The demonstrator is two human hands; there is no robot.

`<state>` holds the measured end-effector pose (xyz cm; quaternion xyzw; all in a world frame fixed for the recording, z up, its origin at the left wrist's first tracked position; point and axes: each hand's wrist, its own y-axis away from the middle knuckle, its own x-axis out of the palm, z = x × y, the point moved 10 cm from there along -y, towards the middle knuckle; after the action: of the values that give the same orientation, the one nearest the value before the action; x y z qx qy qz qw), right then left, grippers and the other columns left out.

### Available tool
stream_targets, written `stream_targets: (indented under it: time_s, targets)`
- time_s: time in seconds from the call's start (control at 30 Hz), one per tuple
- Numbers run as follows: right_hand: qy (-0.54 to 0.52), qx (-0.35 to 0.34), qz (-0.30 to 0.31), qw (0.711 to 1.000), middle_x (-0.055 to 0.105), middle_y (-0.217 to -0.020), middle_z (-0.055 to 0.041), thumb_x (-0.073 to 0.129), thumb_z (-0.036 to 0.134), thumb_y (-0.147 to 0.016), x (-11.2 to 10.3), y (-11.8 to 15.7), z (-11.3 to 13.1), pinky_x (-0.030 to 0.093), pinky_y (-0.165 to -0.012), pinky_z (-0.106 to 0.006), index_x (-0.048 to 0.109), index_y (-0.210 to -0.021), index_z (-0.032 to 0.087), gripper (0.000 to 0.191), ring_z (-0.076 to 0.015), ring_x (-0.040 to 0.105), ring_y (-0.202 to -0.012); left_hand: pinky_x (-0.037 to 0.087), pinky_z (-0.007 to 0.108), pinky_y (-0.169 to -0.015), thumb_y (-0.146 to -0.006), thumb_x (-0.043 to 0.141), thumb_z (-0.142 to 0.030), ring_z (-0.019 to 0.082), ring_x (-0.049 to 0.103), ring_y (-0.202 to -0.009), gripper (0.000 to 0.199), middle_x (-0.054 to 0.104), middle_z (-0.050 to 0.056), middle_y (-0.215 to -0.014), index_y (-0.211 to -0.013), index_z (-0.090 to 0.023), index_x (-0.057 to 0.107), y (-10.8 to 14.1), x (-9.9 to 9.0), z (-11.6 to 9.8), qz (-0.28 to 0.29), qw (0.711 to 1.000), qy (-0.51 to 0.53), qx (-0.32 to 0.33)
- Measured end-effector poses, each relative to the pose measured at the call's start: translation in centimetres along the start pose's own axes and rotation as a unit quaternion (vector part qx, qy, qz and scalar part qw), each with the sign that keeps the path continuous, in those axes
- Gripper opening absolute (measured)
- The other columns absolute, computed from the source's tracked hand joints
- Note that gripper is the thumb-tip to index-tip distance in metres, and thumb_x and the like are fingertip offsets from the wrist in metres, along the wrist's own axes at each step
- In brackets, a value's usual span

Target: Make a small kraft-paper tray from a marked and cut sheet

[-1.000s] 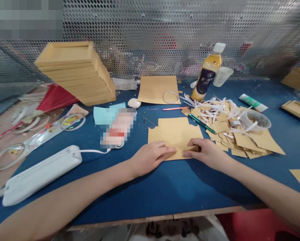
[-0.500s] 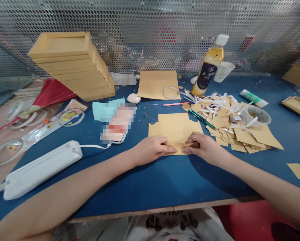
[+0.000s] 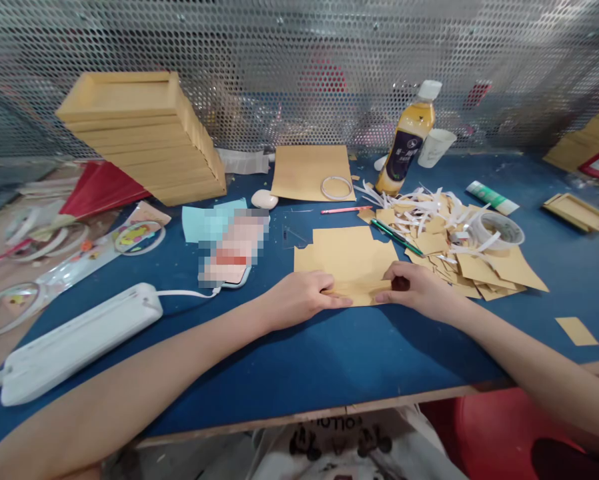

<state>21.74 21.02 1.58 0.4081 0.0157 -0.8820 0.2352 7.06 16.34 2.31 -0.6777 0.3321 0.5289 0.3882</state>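
Observation:
A tan sheet of cardboard point(image 3: 347, 257) with notched corners lies on the blue tabletop in front of me. Its near edge is folded up into a narrow flap. My left hand point(image 3: 307, 293) grips the left part of this flap, thumb along the near edge and fingers curled. At the flap's right end, my right hand point(image 3: 412, 290) pinches the cardboard between thumb and curled fingers. Just past the sheet lie a clear set square point(image 3: 295, 235), a pink pencil point(image 3: 347, 210) and a green pen point(image 3: 395, 237).
Folded cardboard trays point(image 3: 144, 147) stand in a tall stack at the back left. A drink bottle point(image 3: 404, 143) and a paper cup point(image 3: 437, 148) stand behind paper scraps point(image 3: 439, 230). Left of my hands are a phone point(image 3: 234, 250) and a white power strip point(image 3: 84, 343).
My right hand has slid a little outward along the folded flap, away from the left hand. The left hand keeps its place. The whole view has shifted slightly.

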Motion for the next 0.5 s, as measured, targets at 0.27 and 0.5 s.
stream_targets:
  time_s: [0.27, 0.5]
  targets:
    - [0.026, -0.015, 0.002, 1.0, 0.052, -0.069, 0.0018, 0.071, 0.05, -0.074, 0.43, -0.37, -0.33, 0.033, -0.055, -0.025, 0.05, -0.066, 0.021, 0.037, -0.0148, 0.048, -0.062, 0.027, 0.023, -0.059, -0.102, 0.038, -0.025, 0.015, 0.043, -0.071, 0.033, 0.044, 0.002, -0.077, -0.125, -0.036, 0.06, -0.1, 0.09, -0.17, 0.01, 1.0, -0.005, 0.006]
    - [0.093, -0.057, -0.012, 0.994, 0.056, -0.071, -0.0014, 0.067, 0.049, -0.079, 0.69, -0.1, -0.3, 0.036, -0.057, -0.026, 0.05, -0.068, 0.02, 0.035, -0.0169, 0.051, -0.067, 0.033, 0.024, -0.062, -0.101, 0.041, -0.023, 0.016, 0.045, -0.072, 0.033, 0.048, 0.003, -0.078, -0.125, -0.036, 0.06, -0.18, -0.22, -0.45, 0.013, 1.0, -0.018, 0.017]
